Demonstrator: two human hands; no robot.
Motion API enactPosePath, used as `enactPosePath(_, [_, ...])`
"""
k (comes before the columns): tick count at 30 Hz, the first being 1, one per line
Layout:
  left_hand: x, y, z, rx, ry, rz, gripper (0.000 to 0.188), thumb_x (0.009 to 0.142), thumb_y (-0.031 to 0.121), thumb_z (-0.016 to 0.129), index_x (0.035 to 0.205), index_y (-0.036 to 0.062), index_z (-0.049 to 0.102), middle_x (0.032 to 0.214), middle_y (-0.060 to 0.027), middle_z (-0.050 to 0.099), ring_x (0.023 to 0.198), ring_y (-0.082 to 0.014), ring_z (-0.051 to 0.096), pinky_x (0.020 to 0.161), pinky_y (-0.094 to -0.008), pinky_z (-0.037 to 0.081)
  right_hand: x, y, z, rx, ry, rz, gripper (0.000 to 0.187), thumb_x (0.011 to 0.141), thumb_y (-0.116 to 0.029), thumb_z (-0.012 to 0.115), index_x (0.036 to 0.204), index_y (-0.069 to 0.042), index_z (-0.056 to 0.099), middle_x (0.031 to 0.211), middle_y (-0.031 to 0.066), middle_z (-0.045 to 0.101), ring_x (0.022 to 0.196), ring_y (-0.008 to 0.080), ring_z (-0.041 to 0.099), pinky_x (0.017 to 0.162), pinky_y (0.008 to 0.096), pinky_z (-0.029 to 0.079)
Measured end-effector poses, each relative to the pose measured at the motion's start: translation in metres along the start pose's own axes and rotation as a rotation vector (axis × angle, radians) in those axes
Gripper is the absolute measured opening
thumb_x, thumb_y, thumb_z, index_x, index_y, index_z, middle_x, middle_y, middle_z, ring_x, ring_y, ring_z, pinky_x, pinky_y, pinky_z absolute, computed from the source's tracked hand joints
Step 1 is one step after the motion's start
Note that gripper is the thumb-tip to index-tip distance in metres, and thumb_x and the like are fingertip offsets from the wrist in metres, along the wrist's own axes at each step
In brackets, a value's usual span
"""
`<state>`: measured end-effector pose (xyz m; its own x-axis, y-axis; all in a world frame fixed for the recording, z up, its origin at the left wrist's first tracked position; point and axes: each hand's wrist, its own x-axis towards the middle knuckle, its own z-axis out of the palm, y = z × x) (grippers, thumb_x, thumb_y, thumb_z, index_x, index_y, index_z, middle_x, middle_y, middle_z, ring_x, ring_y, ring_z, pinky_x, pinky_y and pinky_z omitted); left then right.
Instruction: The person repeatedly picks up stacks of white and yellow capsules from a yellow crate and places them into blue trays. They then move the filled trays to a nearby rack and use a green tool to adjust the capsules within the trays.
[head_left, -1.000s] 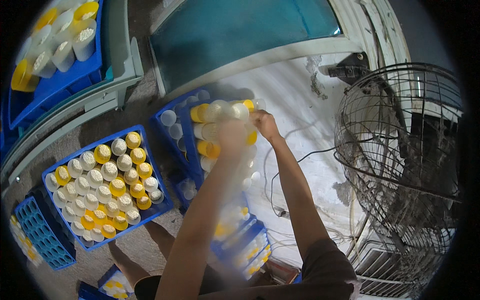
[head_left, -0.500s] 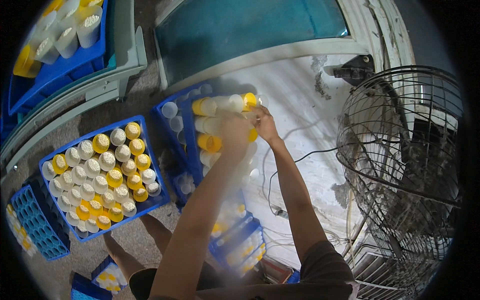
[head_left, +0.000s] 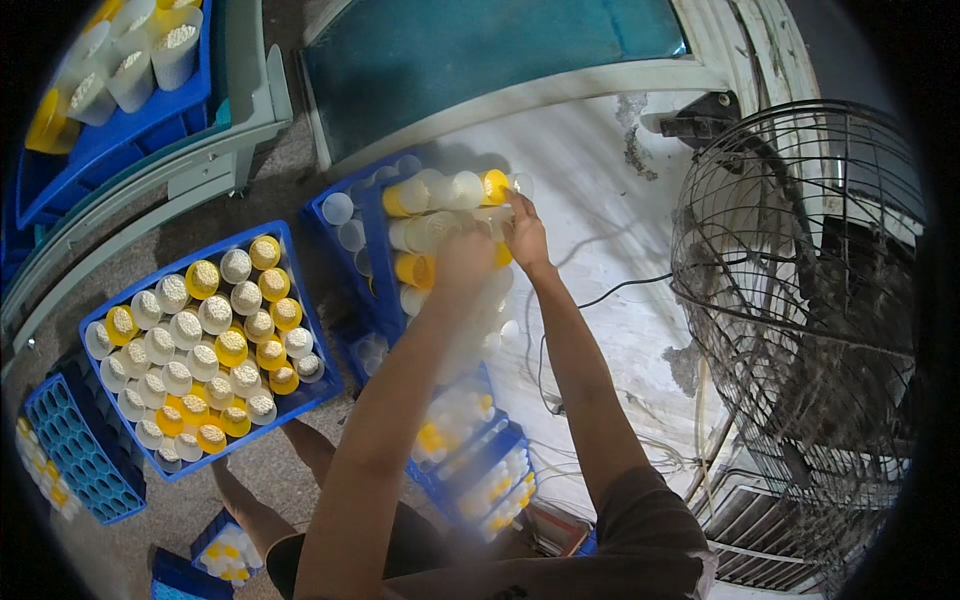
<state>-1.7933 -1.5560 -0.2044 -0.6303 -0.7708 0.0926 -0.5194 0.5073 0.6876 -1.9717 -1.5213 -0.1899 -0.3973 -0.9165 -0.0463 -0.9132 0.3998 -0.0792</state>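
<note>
Since the previous frame, the right hand (head_left: 527, 237) has been uncurling: its fingers are now pointing upward beside the translucent white and yellow plastic cups (head_left: 465, 190). Whether it is gripping one, I cannot tell. The left hand (head_left: 468, 258) is blurring over the same cups; its grip cannot be read. These cups are lying sideways in rows, right of a blue plastic crate wall (head_left: 377, 245). At left, a rectangular blue plastic crate (head_left: 325, 385) is holding upright white and yellow cups filled with pale granules (head_left: 214, 311). Bare white surface (head_left: 630, 350) is extending right of the right hand, a thin black cable (head_left: 625, 284) crossing it toward a round wire cage (head_left: 800, 300).
</note>
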Motion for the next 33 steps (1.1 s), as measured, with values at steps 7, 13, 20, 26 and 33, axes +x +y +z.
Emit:
enactPosePath(7, [-0.039, -0.011, -0.008, -0.026, 0.216, 0.172, 0.037, 0.082, 0.007, 0.062, 0.119, 0.0008, 0.059, 0.133, -0.0217, 0.055, 0.103, -0.0299, 0.066, 0.082, -0.0352, 0.058, -0.035, -0.047, -0.009, 0.204, 0.289, -0.12, 0.051, 0.085, 0.001, 0.064, 0.135, -0.008, 0.054, 0.132, 0.0193, 0.056, 0.108, 0.0343, 0.063, 0.093, 0.0413, 0.052])
enactPosePath(13, [-0.151, -0.044, -0.035, -0.4, 0.053, 0.006, 0.043, 0.087, 0.007, 0.061, 0.13, 0.0056, 0.056, 0.134, -0.0205, 0.055, 0.119, -0.0344, 0.057, 0.097, -0.0391, 0.05, -0.074, -0.11, 0.013, 0.203, 0.112, -0.079, 0.038, 0.097, -0.017, 0.057, 0.133, -0.004, 0.057, 0.137, 0.0214, 0.053, 0.122, 0.0396, 0.053, 0.106, 0.0423, 0.042])
enactPosePath(20, [-0.304, -0.126, -0.051, -0.174, -0.067, -0.378, 0.036, 0.088, 0.0, 0.06, 0.124, 0.0002, 0.059, 0.134, -0.0206, 0.053, 0.121, -0.0387, 0.055, 0.097, -0.0441, 0.05, -0.069, -0.15, 0.015, 0.23, 0.184, -0.117, 0.055, 0.091, -0.022, 0.067, 0.14, -0.006, 0.049, 0.149, 0.019, 0.042, 0.129, 0.0409, 0.048, 0.106, 0.0442, 0.042])
enactPosePath(26, [-0.382, -0.162, -0.073, -0.094, -0.077, -0.476, 0.036, 0.089, 0.004, 0.06, 0.126, 0.0009, 0.058, 0.132, -0.0221, 0.053, 0.123, -0.0399, 0.052, 0.099, -0.0481, 0.048, -0.049, -0.147, 0.003, 0.182, 0.021, -0.215, 0.081, 0.078, -0.029, 0.08, 0.146, -0.012, 0.04, 0.147, 0.0134, 0.045, 0.128, 0.0375, 0.05, 0.104, 0.0436, 0.045])
enactPosePath(33, [-0.419, -0.174, -0.097, -0.133, -0.218, -0.505, 0.042, 0.09, 0.003, 0.059, 0.132, 0.003, 0.055, 0.134, -0.0228, 0.052, 0.124, -0.0408, 0.051, 0.101, -0.0475, 0.046, -0.048, -0.146, 0.013, 0.185, -0.052, -0.08, 0.087, 0.077, -0.027, 0.082, 0.149, -0.015, 0.035, 0.143, 0.017, 0.047, 0.129, 0.0382, 0.049, 0.105, 0.0437, 0.044])
